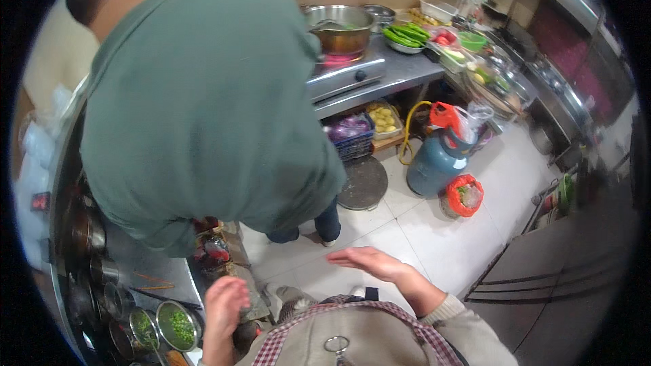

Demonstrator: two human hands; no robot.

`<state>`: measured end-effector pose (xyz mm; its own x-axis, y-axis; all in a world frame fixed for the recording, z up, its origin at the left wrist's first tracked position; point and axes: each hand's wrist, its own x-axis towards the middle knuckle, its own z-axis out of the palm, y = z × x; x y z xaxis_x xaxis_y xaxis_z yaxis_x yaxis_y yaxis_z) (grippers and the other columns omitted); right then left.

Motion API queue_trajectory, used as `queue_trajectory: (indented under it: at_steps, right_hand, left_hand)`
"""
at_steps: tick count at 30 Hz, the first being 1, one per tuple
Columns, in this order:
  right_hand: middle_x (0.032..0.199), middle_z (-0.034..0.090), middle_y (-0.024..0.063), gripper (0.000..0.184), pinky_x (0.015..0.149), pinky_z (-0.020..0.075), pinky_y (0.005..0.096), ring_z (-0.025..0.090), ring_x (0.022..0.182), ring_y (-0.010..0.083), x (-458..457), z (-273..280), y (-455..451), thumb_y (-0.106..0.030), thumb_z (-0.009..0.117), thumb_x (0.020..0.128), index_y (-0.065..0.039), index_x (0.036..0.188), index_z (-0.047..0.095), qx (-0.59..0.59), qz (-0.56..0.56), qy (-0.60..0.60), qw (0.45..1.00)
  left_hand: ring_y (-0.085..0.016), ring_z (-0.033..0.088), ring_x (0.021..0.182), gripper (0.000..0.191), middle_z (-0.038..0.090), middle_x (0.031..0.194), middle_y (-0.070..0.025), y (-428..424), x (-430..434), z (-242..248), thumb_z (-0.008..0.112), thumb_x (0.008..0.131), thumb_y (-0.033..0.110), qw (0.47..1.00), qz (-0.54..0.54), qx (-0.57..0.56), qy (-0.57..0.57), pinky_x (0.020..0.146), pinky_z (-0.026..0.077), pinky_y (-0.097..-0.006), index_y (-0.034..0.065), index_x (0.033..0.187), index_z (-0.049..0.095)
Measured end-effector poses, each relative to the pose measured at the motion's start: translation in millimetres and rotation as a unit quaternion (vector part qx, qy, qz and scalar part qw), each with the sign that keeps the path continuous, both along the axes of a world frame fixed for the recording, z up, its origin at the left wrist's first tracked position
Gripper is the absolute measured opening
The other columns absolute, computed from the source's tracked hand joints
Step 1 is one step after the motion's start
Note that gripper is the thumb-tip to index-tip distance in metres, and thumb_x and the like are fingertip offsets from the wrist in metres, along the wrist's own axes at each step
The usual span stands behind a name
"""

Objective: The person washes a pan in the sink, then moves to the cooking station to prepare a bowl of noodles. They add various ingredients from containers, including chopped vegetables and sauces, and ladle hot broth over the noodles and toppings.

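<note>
My left hand [225,301] is raised at the lower left, blurred, with its fingers loosely bent and no object visible in it. Close by on that side, a metal bowl of chopped green herbs [180,326] stands on the metal counter [173,269]. A second metal bowl with greens [144,327] is beside it. In front of my apron [305,335], my right hand [368,263] hangs in the air over the tiled floor, palm flat and fingers stretched out, holding nothing.
A person in a green top [208,112] stands directly ahead. Beyond, a large metal pot [339,35] sits on a glowing burner. A blue gas cylinder [436,165] and a red-bag-lined bin [464,196] stand on the floor. Chopsticks [153,281] lie on the left counter.
</note>
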<state>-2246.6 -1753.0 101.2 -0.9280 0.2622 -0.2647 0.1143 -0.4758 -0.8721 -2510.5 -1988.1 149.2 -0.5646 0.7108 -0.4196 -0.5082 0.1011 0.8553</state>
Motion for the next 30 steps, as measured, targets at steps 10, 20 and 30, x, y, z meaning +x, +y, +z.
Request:
queue_trajectory:
  at_steps: [10,20,30]
  right_hand:
    - [0.139,0.043,0.0228,0.065,0.113,0.0267,0.0418,0.039,0.132,0.0309,195.6,22.1,82.0,-0.044,0.025,0.101,0.01,0.133,0.041,-0.033,-0.254,0.083,0.963]
    - [0.151,0.016,0.027,0.106,0.118,0.011,0.0417,0.013,0.143,0.034,265.7,62.1,270.8,-0.077,0.021,0.085,0.012,0.142,0.019,-0.239,-0.393,0.374,0.805]
    - [0.147,0.03,0.0242,0.095,0.117,0.0111,0.0441,0.016,0.142,0.0346,317.2,34.7,426.0,-0.072,0.024,0.089,0.007,0.144,0.022,-0.269,-0.363,0.398,0.799]
  left_hand:
    - [-0.013,0.058,0.074,0.018,0.062,0.086,-0.0085,192.1,161.2,-5.9,0.054,0.094,0.011,0.934,-0.353,-0.01,-0.046,0.067,0.049,-0.026,-0.0053,0.101,0.06]
    - [-0.014,0.061,0.076,0.016,0.064,0.088,-0.0092,400.5,234.7,-27.8,0.053,0.094,0.01,0.884,-0.466,-0.024,-0.021,0.07,0.05,-0.0261,-0.0028,0.099,0.06]
    - [-0.014,0.061,0.076,0.016,0.064,0.087,-0.0093,541.2,289.2,-21.9,0.054,0.094,0.012,0.915,-0.403,-0.029,-0.024,0.069,0.049,-0.0274,-0.0027,0.099,0.06]
